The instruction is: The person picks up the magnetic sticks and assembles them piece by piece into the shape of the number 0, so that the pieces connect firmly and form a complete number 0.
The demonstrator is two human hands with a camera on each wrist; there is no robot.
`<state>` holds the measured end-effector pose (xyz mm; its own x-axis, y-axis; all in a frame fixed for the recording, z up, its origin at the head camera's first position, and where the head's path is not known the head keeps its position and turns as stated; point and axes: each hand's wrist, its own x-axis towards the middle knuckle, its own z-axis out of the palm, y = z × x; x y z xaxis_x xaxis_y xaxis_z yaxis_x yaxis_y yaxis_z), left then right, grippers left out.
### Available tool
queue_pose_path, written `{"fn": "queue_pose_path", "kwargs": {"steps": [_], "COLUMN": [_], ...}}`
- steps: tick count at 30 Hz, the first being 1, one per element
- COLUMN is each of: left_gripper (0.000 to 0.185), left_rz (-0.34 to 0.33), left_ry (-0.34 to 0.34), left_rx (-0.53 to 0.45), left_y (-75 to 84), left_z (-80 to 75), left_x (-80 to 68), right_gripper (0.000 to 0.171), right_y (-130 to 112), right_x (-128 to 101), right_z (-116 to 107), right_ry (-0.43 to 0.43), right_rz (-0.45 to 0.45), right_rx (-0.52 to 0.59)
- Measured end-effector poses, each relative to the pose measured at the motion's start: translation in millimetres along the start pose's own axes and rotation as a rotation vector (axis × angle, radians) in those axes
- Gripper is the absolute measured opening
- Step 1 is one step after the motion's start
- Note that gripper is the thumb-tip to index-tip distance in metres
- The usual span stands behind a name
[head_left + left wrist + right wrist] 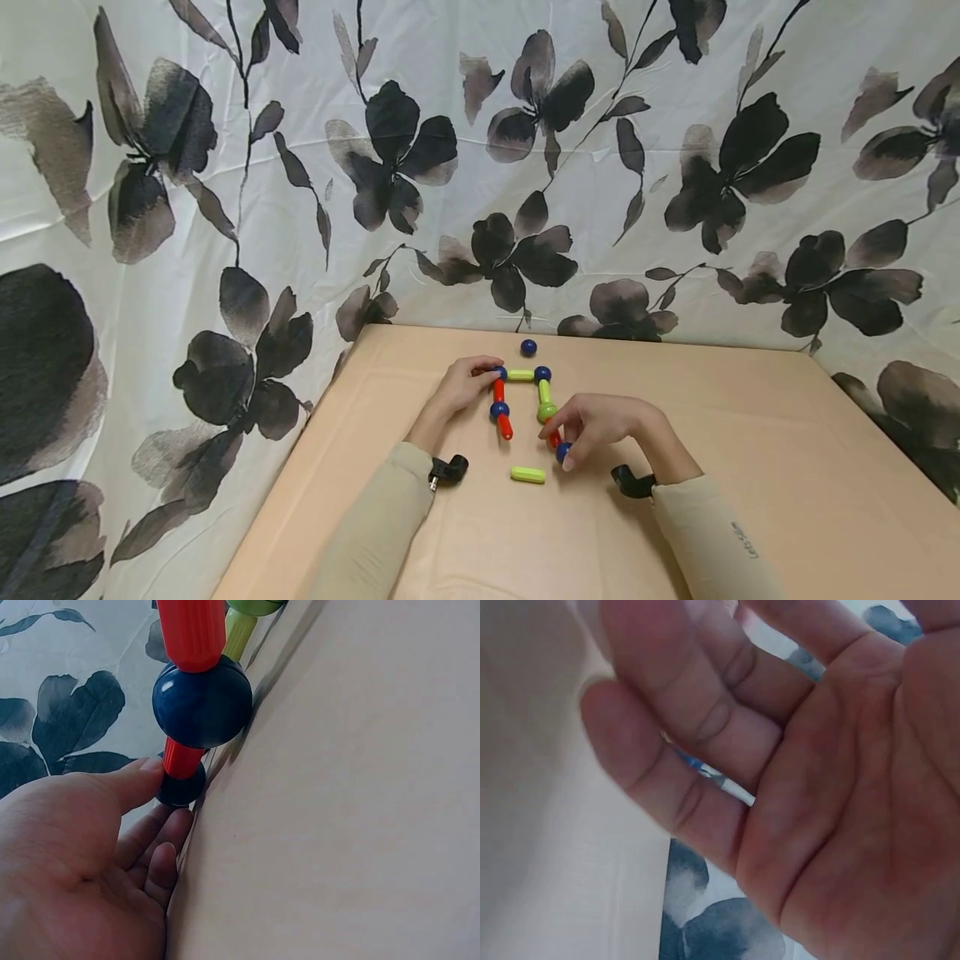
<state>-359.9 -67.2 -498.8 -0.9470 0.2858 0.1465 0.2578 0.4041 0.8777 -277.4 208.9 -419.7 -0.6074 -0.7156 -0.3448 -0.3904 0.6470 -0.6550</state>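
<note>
While the left hand (467, 385) pinches the frame's (521, 375) top-left blue ball (180, 787), grip curled, the right hand (600, 425) pinches a blue ball (562, 452) at the frame's lower right end. Judged mid-assembly; next prob. needs the loose green rod (528, 475), on the surface just below the frame.

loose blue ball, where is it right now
In the head view the loose blue ball lies alone on the table, beyond the rod-and-ball frame, near the floral curtain.

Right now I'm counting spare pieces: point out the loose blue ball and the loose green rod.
Blue ball (528, 347), head view, its middle.
Green rod (528, 475), head view, mid-length.
</note>
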Motion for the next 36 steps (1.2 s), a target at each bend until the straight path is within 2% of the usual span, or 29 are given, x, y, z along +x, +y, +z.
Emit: {"fn": "queue_pose_path", "kwargs": {"steps": [5, 12, 19, 31, 36], "left_gripper": [0.026, 0.027, 0.027, 0.028, 0.03], "left_rz": [0.0, -0.002, -0.014, -0.013, -0.013], "left_ry": [0.003, 0.003, 0.004, -0.005, -0.004], "left_rx": [-0.001, -0.003, -0.015, -0.02, -0.018], "left_y": [0.1, 0.1, -0.5, -0.9, -0.2], "left_z": [0.2, -0.2, -0.4, -0.4, -0.2], "left_x": [-0.3, 0.2, 0.0, -1.4, -1.6], "right_gripper": [0.048, 0.037, 0.036, 0.029, 0.037], "right_y": [-3, -2, -4, -3, -2], "right_x": [5, 7, 8, 10, 11], "right_z": [5, 7, 9, 11, 9], "right_ry": [-0.005, -0.001, 0.01, 0.006, 0.029], "right_rz": [0.07, 0.142, 0.191, 0.204, 0.205], "right_rx": [-0.014, 0.064, 0.094, 0.127, 0.089]}}
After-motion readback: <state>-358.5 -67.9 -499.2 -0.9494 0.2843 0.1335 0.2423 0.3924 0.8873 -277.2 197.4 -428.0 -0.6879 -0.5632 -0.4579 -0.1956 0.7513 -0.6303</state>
